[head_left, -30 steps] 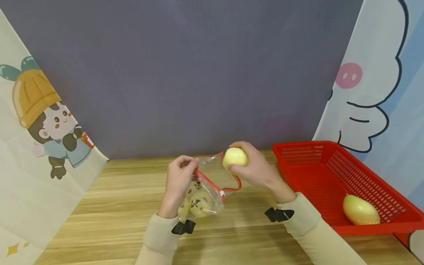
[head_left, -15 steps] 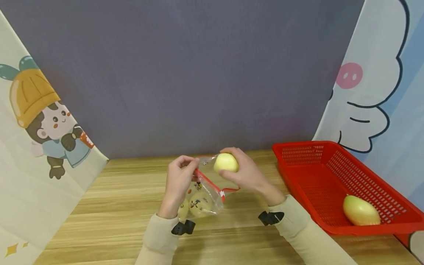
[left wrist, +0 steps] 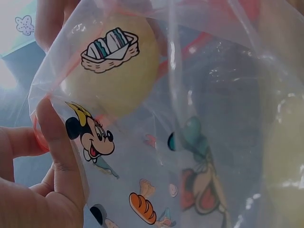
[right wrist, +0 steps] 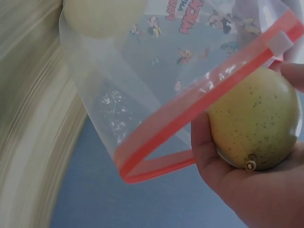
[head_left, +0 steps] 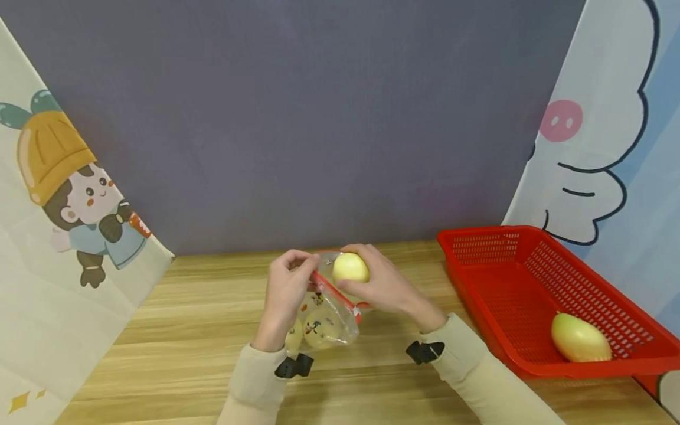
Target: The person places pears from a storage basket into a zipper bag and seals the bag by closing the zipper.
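Yellow fruit (head_left: 350, 268) in the right hand (head_left: 383, 283), at the open mouth of a printed clear bag (right wrist: 142, 90).

The right fingers and thumb curl round the fruit beside the red zip strip (right wrist: 213, 97); the left hand (head_left: 285, 289) pinches the bag near its rim. Pink-red lettering (right wrist: 183, 12) shows turned and cut off, too unclear to read surely, among cartoon prints: a bow-wearing mouse face (left wrist: 97, 137), sandwiches in a basket (left wrist: 110, 50), a bread roll (left wrist: 142, 208). Two pale fruits (head_left: 321, 327) lie inside the bag, above the wooden table (head_left: 212, 307). To the right, a red basket (head_left: 491, 321) holds a yellow-green fruit (head_left: 580, 339).
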Demonstrator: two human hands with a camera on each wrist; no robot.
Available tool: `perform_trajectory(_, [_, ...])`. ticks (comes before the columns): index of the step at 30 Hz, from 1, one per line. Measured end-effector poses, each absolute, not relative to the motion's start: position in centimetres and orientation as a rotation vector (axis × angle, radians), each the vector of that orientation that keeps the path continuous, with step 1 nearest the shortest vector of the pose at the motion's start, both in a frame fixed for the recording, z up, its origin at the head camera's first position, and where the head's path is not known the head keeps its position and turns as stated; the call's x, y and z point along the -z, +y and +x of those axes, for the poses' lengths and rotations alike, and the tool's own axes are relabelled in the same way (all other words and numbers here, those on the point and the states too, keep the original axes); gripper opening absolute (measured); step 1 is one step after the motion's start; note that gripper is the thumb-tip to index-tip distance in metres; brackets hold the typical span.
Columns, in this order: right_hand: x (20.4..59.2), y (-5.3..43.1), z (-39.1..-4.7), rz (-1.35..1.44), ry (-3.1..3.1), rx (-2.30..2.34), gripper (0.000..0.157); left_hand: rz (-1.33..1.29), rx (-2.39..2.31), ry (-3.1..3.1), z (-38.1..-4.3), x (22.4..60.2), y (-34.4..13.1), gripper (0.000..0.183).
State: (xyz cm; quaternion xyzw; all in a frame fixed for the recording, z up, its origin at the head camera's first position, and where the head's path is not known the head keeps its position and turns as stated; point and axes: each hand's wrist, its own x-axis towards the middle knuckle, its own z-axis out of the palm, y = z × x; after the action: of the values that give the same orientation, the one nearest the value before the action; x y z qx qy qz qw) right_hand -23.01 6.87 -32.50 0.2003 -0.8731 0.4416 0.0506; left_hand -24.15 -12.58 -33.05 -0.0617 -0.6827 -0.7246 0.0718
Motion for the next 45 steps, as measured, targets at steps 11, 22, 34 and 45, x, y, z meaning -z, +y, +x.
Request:
perform_trajectory(11, [32.9,6.4,-23.5,0.617,-2.660,-1.355,0.064,-0.209,2.165,-2.042,-24.2,33.0,-12.7,0.017])
perform_trajectory(22, [33.0,6.3,-23.6,0.707,-2.624,-1.338,0.049,-0.180,2.170,-2.014,-24.5,33.0,-13.3,0.017])
perform_trajectory(34, [31.2,7.3,-23.0,0.893,-2.609,-1.177,0.021,-0.163,2.197,-1.995,-24.7,33.1,-13.4,0.013])
perform_trajectory(45, [29.0,9.3,-21.2,0.858,-2.748,-0.800,0.035,-0.156,2.206,-2.004,-24.5,33.0,-13.3,0.011])
